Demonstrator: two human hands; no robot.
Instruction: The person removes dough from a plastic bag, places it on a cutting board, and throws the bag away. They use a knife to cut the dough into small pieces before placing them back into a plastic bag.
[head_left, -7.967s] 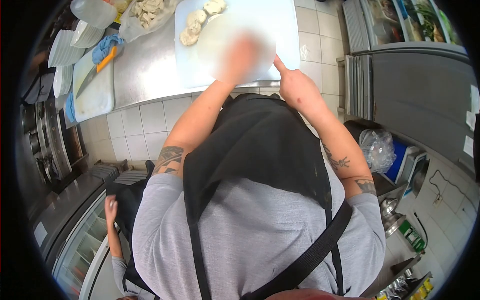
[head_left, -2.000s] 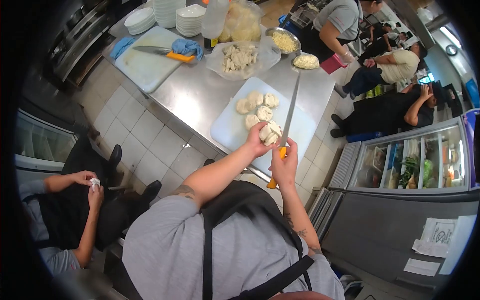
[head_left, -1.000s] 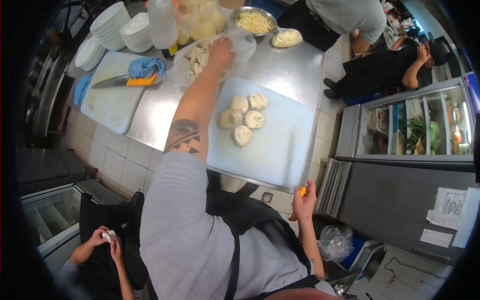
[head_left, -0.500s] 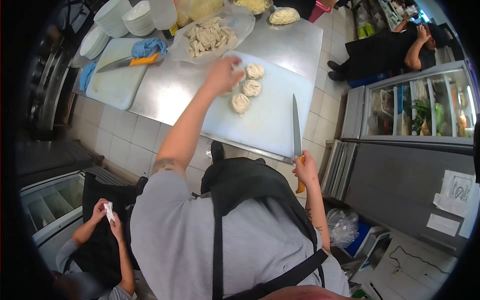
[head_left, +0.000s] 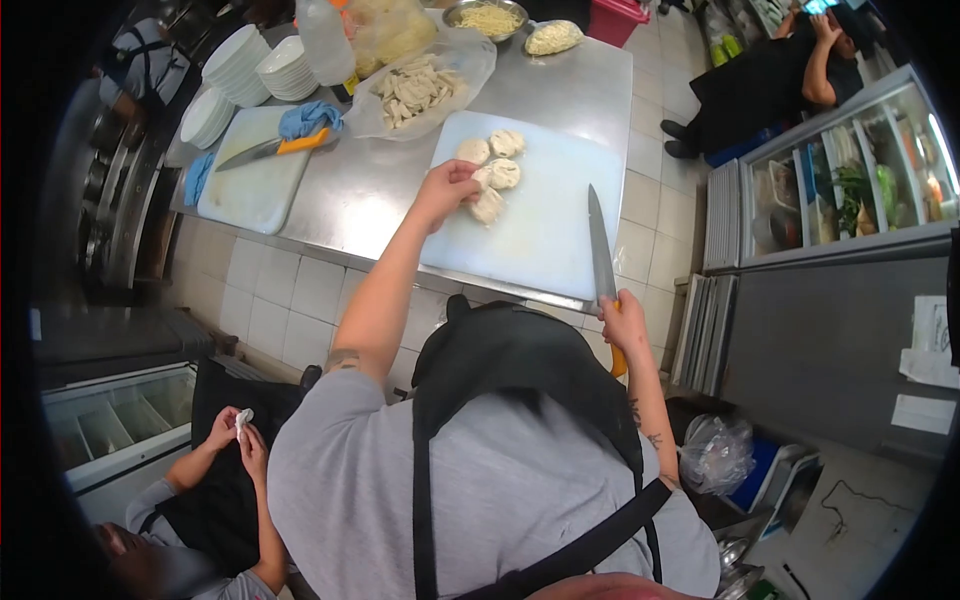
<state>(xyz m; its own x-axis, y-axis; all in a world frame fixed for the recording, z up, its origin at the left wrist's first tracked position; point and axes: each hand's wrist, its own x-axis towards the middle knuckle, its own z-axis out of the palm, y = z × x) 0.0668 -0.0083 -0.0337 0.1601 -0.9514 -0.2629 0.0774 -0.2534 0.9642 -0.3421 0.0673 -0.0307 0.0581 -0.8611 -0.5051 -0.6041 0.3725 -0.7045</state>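
Several pale, rough dough balls (head_left: 504, 174) sit close together on a white cutting board (head_left: 540, 240). My left hand (head_left: 447, 192) is at the left side of this cluster, its fingers closed on one dough ball (head_left: 483, 178) that they partly hide. Wrapped round the orange handle of a long knife (head_left: 602, 245), my right hand (head_left: 624, 322) is at the board's front right corner. The blade lies along the board's right side, pointing away from me.
Beyond the board are a plastic bag of cut pale strips (head_left: 418, 92), a bowl of shreds (head_left: 485, 18) and a wrapped pack (head_left: 554, 38). Another board (head_left: 255, 170) holds a second knife (head_left: 270, 150) and blue cloth (head_left: 308, 120). Co-workers stand lower left and upper right.
My left hand has come down from the upper dough balls to one lower at the left, uncovering the upper-left ball. The knife stays in my right hand. The view has shifted slightly.
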